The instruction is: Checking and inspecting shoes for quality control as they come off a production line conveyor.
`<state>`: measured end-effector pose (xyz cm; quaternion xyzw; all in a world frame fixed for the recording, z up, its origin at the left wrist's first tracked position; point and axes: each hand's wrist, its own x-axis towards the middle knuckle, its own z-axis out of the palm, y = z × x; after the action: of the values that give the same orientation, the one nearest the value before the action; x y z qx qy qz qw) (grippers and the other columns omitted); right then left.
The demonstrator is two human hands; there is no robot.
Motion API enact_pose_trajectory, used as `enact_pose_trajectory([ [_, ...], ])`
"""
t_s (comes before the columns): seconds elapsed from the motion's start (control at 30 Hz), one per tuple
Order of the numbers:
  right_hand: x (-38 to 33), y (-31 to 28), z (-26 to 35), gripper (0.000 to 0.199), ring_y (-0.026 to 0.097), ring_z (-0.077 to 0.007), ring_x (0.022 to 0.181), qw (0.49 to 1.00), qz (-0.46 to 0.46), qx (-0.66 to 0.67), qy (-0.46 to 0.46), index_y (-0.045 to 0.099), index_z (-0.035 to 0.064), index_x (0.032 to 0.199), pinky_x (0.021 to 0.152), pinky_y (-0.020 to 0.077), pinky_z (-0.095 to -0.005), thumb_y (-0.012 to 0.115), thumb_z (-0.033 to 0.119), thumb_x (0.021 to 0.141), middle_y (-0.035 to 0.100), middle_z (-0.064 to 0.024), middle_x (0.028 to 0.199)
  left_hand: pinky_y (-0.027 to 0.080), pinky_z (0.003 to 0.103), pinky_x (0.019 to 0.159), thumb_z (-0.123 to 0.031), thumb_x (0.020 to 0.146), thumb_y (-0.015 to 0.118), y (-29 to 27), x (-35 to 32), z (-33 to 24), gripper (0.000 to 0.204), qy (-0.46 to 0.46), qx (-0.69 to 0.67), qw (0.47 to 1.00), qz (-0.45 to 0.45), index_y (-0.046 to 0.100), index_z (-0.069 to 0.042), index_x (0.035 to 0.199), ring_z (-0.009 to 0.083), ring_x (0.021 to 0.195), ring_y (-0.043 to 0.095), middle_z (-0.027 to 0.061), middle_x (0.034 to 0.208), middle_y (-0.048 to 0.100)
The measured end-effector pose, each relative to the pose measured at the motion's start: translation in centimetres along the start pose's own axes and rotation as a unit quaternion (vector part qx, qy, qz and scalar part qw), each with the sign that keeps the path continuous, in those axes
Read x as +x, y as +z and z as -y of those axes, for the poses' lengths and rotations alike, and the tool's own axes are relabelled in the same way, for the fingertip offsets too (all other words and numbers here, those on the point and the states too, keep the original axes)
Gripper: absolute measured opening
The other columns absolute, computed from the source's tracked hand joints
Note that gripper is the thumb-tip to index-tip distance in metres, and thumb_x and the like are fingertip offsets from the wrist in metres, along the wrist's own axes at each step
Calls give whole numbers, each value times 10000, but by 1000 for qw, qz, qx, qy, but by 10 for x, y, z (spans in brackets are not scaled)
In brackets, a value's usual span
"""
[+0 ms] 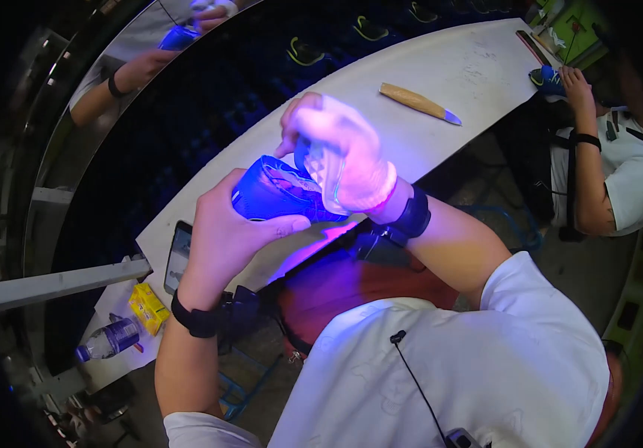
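A blue shoe (262,198) is held up over the white bench, lit by blue-violet light. My left hand (224,231) is closed around its heel end, with the thumb along the near side. My right hand (344,153), in a white glove with bare fingertips, is over the front part of the shoe. Its fingers are curled and slightly blurred. Whatever they grip is hidden, as is most of the shoe's front. The shoe's opening faces up between both hands.
On the white bench (478,67) lies a wooden-handled tool (418,101). A phone (178,257), yellow packet (148,308) and plastic bottle (109,340) are at left. Beyond runs a dark conveyor with several shoes (306,52). Co-workers handle blue shoes at far left and right.
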<state>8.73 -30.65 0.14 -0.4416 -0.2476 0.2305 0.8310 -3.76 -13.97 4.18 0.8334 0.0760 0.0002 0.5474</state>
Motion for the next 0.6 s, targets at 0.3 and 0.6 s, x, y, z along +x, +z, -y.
enact_pose_trajectory([
  [0.3,27,19,8,211,566,-100,886,973,111,-182,92,637,31,1068,791,488,-295,623,241,1052,581,-32,964,615,299,837,-138,793,953,0,7,-3,484,-65,-3,998,-21,706,36,1172,151,940,767,96,1051,793],
  [0.6,29,-18,11,229,510,-91,899,990,104,-84,34,601,37,1032,821,466,-279,548,245,1111,544,-7,943,621,320,886,-197,782,971,8,55,-48,578,-38,111,991,61,700,49,1230,183,973,779,116,1090,798],
])
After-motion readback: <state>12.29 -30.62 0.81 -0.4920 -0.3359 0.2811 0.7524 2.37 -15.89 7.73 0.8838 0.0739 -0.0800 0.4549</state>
